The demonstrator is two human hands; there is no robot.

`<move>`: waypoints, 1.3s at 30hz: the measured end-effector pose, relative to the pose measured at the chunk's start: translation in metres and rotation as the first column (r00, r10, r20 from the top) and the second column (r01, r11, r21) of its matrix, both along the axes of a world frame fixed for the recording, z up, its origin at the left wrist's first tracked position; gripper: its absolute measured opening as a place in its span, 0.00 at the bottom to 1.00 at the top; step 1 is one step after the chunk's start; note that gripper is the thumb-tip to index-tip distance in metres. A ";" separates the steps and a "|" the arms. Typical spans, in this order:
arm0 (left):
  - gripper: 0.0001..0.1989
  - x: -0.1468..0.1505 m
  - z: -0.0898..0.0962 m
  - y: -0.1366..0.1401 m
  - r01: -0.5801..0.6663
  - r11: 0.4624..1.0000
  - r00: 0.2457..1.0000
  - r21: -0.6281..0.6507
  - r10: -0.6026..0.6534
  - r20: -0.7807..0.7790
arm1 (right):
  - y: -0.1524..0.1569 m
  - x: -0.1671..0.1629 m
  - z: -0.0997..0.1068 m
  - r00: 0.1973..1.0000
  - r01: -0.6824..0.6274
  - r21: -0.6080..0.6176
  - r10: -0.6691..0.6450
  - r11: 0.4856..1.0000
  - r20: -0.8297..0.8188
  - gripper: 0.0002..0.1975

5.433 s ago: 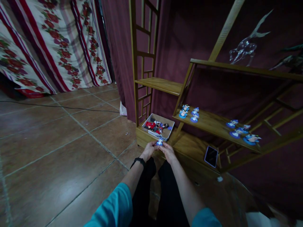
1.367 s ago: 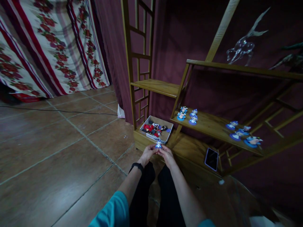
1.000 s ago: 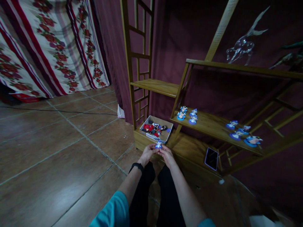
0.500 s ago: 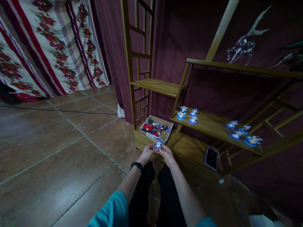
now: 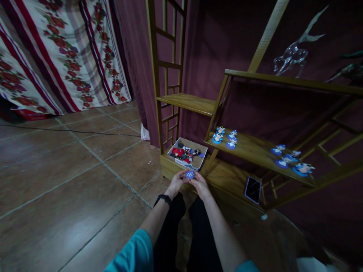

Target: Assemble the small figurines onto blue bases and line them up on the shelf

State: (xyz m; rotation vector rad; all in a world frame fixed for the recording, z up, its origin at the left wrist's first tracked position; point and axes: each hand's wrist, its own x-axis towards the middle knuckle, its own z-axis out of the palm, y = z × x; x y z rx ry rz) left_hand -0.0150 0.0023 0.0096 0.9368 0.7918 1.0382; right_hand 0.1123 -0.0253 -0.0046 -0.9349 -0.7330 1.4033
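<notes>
Here, just in front of the shallow cardboard box (image 5: 194,145), the left hand (image 5: 177,182) and the right hand (image 5: 200,184) grip a small purple-and-white figurine (image 5: 190,175) between their fingers. Red-and-black figurines (image 5: 178,152) lie jumbled inside the box; right of it, blue- and purple-based figurines (image 5: 231,143) stand on a wooden shelf (image 5: 253,150).

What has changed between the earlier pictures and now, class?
The small figurine, upright just before, now looks tipped, appearing shorter and rounder; which way is unclear. The left grip and right grip still hold it; nothing was let go. Box, shelf figurines and dark-screened device stayed put.
</notes>
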 end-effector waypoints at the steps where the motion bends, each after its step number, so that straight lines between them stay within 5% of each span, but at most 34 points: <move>1: 0.27 0.000 0.001 -0.001 0.000 1.000 1.000 0.005 0.000 0.003 | 0.000 0.000 0.000 1.000 0.007 0.004 -0.007 1.000 0.005 0.26; 22: 0.23 0.000 -0.004 0.004 0.016 1.000 0.997 -0.022 -0.017 -0.073 | 0.005 0.002 -0.005 0.998 -0.013 -0.027 0.011 1.000 -0.054 0.20; 39: 0.20 0.011 -0.010 0.000 -0.150 0.985 0.984 0.081 0.157 -0.088 | 0.002 0.004 -0.004 0.999 -0.001 -0.031 -0.001 1.000 -0.047 0.19</move>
